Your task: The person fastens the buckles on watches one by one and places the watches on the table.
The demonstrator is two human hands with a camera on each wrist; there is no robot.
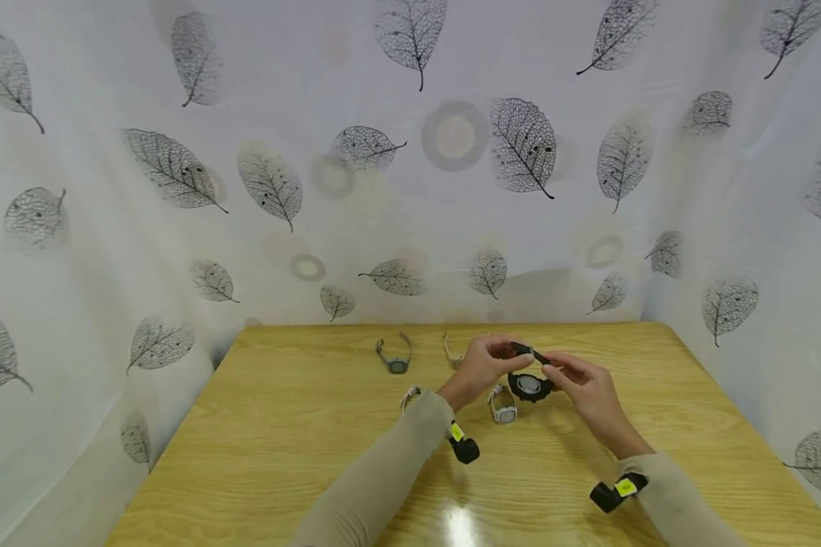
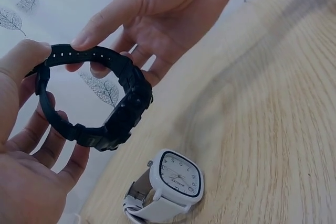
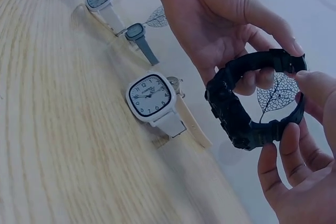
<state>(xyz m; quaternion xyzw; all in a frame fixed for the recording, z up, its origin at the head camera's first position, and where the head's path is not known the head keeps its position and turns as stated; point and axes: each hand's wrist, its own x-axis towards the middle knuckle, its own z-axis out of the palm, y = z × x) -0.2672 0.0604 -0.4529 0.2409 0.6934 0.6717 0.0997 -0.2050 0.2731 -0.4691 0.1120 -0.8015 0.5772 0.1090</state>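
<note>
Black, round-cased wristwatch, rubbery strap looped, is held above the yellow wood-grain table, right of centre. Left hand and right hand: fingers curled, both pinching the strap. 1 white, square-cased wristwatch rests near left of it.

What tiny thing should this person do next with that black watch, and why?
Perhaps the right hand should gently nudge the holed strap half, while the left hand steadies the other half. Both hands grip the black watch by its strap, near where the halves meet; whether the buckle is fastened, I can't tell.
</note>
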